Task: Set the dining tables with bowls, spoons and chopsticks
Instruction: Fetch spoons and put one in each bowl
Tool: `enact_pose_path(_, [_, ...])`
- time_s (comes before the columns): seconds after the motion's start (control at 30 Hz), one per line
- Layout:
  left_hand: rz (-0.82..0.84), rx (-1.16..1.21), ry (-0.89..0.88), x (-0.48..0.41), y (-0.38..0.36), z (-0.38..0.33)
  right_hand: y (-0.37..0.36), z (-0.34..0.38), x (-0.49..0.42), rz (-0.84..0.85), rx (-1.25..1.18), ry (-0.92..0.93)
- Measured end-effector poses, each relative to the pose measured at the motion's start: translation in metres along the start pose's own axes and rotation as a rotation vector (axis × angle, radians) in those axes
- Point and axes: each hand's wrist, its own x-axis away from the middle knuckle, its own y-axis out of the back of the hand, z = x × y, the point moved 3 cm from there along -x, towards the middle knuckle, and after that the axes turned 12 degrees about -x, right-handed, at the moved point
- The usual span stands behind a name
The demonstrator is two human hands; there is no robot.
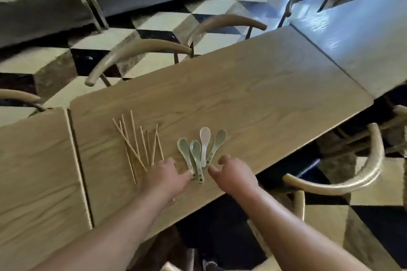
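Your left hand [164, 175] lies loosely spread on the table [253, 94], grasping nothing, its thumb touching the near ends of the spoon handles. Your right hand [231, 171] hovers just right of them, fingers curled, also empty.

To pick cleanly, pinch one handle at its near end and draw it toward you, so the overlapping handles don't drag along. Steady the rest with the other hand.

The spoons [201, 149] fan out from bunched handles at the near edge: three greenish, one pale. Just left, the chopsticks [141, 143] lie loose and crossed; pair them before placing. No bowls show on the table.
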Motion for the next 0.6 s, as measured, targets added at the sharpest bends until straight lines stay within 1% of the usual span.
enact_pose_path(0.07, [0.05, 0.06, 0.122, -0.034, -0.015, -0.02, -0.004, -0.007, -0.046, 0.02, -0.071, -0.095])
enact_pose_path(0.13, [0.09, 0.095, 0.238, -0.06, -0.029, -0.033, -0.012, -0.014, -0.084, -0.001, -0.117, -0.154])
enact_pose_path(0.2, [0.102, 0.096, 0.311, -0.075, -0.037, -0.04, -0.021, -0.017, -0.108, -0.038, -0.13, -0.149])
enact_pose_path(0.27, [0.125, 0.066, 0.348, -0.085, -0.047, -0.042, -0.031, -0.016, -0.125, -0.051, -0.12, -0.111])
enact_pose_path(0.33, [0.135, 0.059, 0.344, -0.09, -0.052, -0.042, -0.037, -0.012, -0.13, -0.031, -0.118, -0.077])
enact_pose_path(0.47, [0.191, 0.069, 0.256, -0.093, -0.048, -0.05, -0.035, 0.0, -0.129, 0.065, -0.067, -0.045])
enact_pose_path(0.53, [0.171, 0.0, 0.228, -0.093, -0.044, -0.053, -0.037, 0.004, -0.124, 0.093, 0.0, -0.008])
enact_pose_path(0.6, [0.156, -0.032, 0.222, -0.093, -0.042, -0.053, -0.04, 0.006, -0.117, 0.103, 0.0, 0.025])
